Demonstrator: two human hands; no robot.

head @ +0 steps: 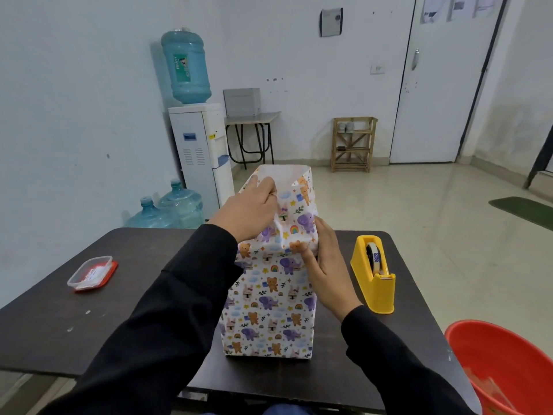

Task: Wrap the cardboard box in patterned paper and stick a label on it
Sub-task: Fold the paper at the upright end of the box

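Observation:
A tall box (269,313) covered in white paper with cartoon elephants, bears and rainbows stands upright in the middle of the dark table (74,319). The paper's open top end (287,175) sticks up above the box, its white inside showing. My left hand (248,211) pinches a fold of this loose paper at the upper left. My right hand (326,271) holds the box's upper right corner, thumb pressing the paper against the front. The cardboard itself is hidden under the paper.
A yellow tape dispenser (375,275) stands to the right of the box. A small clear container with a red lid (91,274) lies at the table's left. A red bucket (505,363) sits on the floor at the lower right.

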